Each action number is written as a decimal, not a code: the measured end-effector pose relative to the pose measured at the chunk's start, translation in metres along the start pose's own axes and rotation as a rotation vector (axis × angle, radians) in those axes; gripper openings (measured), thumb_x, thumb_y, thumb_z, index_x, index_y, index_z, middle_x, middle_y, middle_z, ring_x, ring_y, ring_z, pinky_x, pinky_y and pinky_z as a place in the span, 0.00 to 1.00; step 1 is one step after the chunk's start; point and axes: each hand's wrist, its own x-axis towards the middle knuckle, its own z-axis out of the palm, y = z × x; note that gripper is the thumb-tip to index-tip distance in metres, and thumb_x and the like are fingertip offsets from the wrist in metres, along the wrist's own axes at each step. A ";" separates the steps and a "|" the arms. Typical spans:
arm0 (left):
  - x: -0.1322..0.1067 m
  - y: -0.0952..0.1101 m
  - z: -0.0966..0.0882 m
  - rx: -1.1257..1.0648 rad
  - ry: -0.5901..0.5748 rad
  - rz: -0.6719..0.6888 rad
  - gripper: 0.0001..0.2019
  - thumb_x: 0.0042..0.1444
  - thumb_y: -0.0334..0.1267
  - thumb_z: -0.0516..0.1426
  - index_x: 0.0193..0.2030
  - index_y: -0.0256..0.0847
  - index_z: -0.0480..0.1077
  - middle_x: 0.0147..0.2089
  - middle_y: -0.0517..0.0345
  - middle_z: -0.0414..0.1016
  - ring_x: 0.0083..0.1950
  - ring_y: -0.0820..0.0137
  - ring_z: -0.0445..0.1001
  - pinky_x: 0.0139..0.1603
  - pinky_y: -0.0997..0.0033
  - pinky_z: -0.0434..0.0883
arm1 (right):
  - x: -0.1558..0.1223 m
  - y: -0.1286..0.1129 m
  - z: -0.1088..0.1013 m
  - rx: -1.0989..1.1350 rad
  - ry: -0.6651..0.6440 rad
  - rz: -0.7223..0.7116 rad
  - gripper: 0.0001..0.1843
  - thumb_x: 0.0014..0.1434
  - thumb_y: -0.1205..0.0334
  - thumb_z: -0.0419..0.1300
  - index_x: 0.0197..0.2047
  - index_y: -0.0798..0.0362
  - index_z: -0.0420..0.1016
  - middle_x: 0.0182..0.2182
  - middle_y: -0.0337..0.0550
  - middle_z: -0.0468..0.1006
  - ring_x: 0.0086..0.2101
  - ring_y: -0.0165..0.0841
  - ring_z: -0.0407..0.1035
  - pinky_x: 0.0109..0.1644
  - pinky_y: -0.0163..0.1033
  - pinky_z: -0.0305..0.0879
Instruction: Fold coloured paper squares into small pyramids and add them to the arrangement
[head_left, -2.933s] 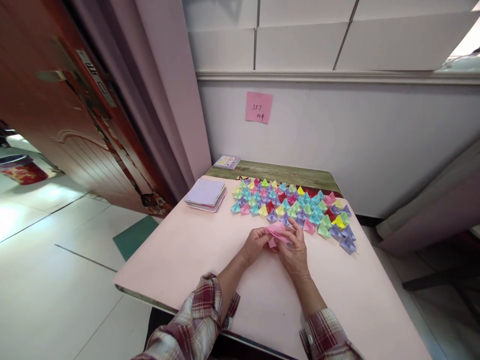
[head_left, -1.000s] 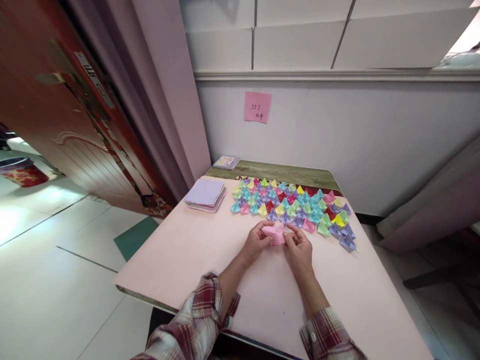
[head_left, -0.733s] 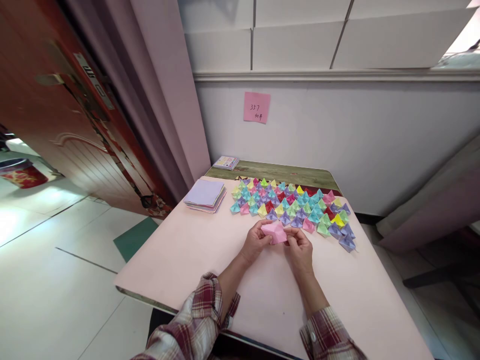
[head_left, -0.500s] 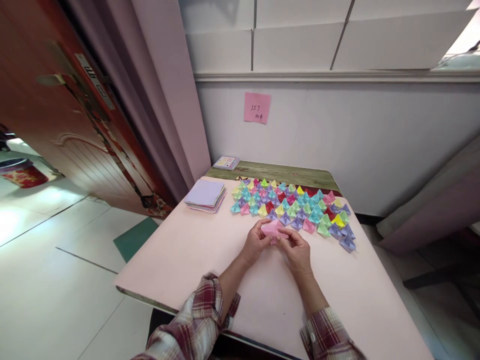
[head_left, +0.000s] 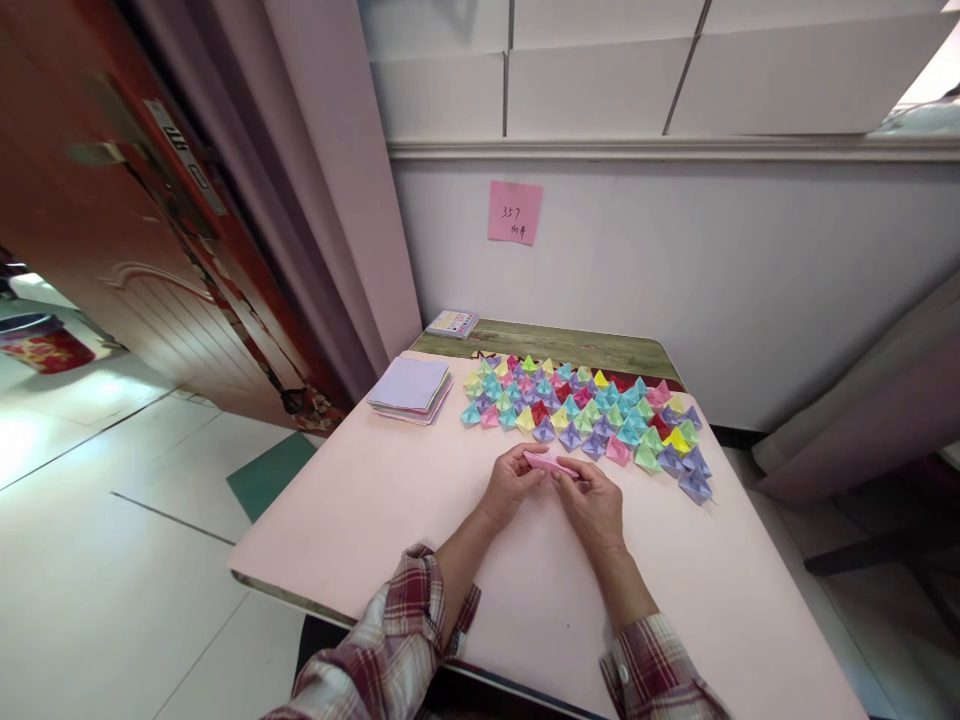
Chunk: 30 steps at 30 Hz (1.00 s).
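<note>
Between my two hands is a small piece of folded pink paper (head_left: 550, 462), now seen as a narrow strip. My left hand (head_left: 513, 486) pinches its left end between thumb and fingers. On the other end, my right hand (head_left: 595, 500) is closed with thumb and fingertips on the paper. Both hands are just above the pale pink tabletop (head_left: 352, 500). Right beyond them stand rows of small folded paper shapes (head_left: 570, 436) in purple, blue, green, yellow, pink and red.
A stack of square paper sheets (head_left: 411, 388), lilac on top, lies at the table's left. Behind it, a printed packet (head_left: 453, 323) rests on the green back strip. A pink note (head_left: 515, 212) is stuck to the wall. Green board (head_left: 271, 474) shows beside the table.
The pink paper showed a broad face before; now it is flattened or tilted into a thin strip. Both hands keep hold of it and have barely shifted.
</note>
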 end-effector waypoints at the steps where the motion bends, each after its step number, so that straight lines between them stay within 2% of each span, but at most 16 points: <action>1: 0.000 -0.001 0.000 0.002 0.012 0.005 0.17 0.48 0.35 0.65 0.46 0.37 0.73 0.35 0.56 0.76 0.36 0.70 0.75 0.43 0.69 0.70 | 0.000 -0.001 -0.001 -0.007 0.007 -0.022 0.15 0.56 0.49 0.63 0.41 0.49 0.81 0.35 0.42 0.79 0.30 0.33 0.70 0.36 0.37 0.67; 5: 0.003 -0.001 0.001 0.108 0.093 0.130 0.10 0.48 0.38 0.66 0.36 0.36 0.75 0.39 0.53 0.74 0.40 0.68 0.75 0.45 0.68 0.70 | 0.001 -0.004 -0.002 0.034 0.050 -0.088 0.13 0.57 0.50 0.62 0.33 0.51 0.80 0.37 0.46 0.78 0.40 0.38 0.72 0.38 0.38 0.68; 7: 0.004 -0.001 0.000 0.164 0.136 0.186 0.09 0.46 0.39 0.67 0.31 0.36 0.75 0.41 0.53 0.74 0.41 0.69 0.73 0.44 0.71 0.70 | 0.001 -0.003 -0.001 0.078 0.065 -0.079 0.14 0.57 0.50 0.61 0.33 0.52 0.78 0.37 0.47 0.78 0.41 0.39 0.72 0.38 0.38 0.68; 9: 0.004 0.001 -0.001 0.159 0.108 0.148 0.10 0.47 0.39 0.66 0.29 0.36 0.73 0.37 0.55 0.74 0.37 0.71 0.72 0.40 0.72 0.69 | 0.000 -0.003 0.000 0.112 0.031 -0.029 0.14 0.57 0.50 0.61 0.35 0.53 0.78 0.34 0.45 0.79 0.36 0.37 0.72 0.37 0.37 0.68; 11: 0.002 0.003 0.000 0.132 0.027 0.071 0.10 0.50 0.40 0.65 0.30 0.35 0.72 0.30 0.58 0.73 0.32 0.73 0.71 0.36 0.73 0.68 | -0.001 -0.003 0.001 0.126 -0.025 0.038 0.16 0.57 0.49 0.62 0.38 0.54 0.78 0.32 0.43 0.80 0.31 0.35 0.71 0.35 0.36 0.67; 13: 0.001 0.004 0.001 0.121 -0.038 0.032 0.11 0.51 0.41 0.64 0.30 0.35 0.71 0.27 0.59 0.73 0.29 0.74 0.70 0.35 0.73 0.68 | -0.001 -0.004 0.001 0.122 -0.055 0.074 0.17 0.56 0.48 0.62 0.38 0.54 0.79 0.31 0.43 0.81 0.29 0.34 0.71 0.35 0.36 0.66; 17: 0.001 0.006 0.002 0.107 -0.054 0.027 0.12 0.52 0.44 0.63 0.33 0.36 0.70 0.27 0.60 0.73 0.29 0.73 0.71 0.34 0.72 0.69 | -0.001 -0.007 0.001 0.116 -0.081 0.082 0.17 0.55 0.47 0.62 0.31 0.53 0.80 0.27 0.41 0.80 0.30 0.35 0.72 0.36 0.35 0.65; 25: 0.002 0.004 0.000 0.172 0.017 0.035 0.15 0.55 0.47 0.61 0.27 0.36 0.69 0.22 0.61 0.69 0.24 0.76 0.67 0.29 0.75 0.64 | -0.002 -0.009 0.001 0.132 -0.123 0.084 0.16 0.56 0.48 0.62 0.30 0.54 0.80 0.25 0.40 0.79 0.28 0.34 0.70 0.34 0.34 0.64; 30: 0.000 0.005 0.003 0.099 -0.106 -0.038 0.16 0.48 0.45 0.66 0.33 0.35 0.70 0.28 0.58 0.74 0.28 0.74 0.71 0.33 0.73 0.68 | 0.000 -0.005 0.002 0.225 -0.038 0.110 0.17 0.56 0.48 0.62 0.34 0.55 0.80 0.29 0.42 0.80 0.31 0.35 0.71 0.35 0.35 0.66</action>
